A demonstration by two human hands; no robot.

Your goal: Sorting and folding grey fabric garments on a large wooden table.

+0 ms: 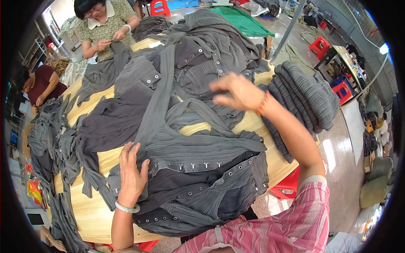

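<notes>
A dark grey pleated garment point(202, 147) lies spread in front of me, with a row of metal hooks and several ring-like eyelets along its open edges. My left hand point(131, 170) rests at its left side, fingers stretched out and thumb apart, holding nothing. Smeared a little by motion, my right hand point(240, 95) hovers over the heap of grey garments point(202, 80) farther up the table. Its thumb and fingers are apart, and nothing shows between them. One long grey strip of cloth point(158, 92) runs from the heap down to the garment near my left hand.
A folded stack of grey ribbed garments point(306, 97) stands at the right edge of the wooden table point(84, 211). More loose garments point(59, 143) hang over the left edge. Across the table, one person point(105, 29) handles grey cloth; another person point(40, 86) works at far left.
</notes>
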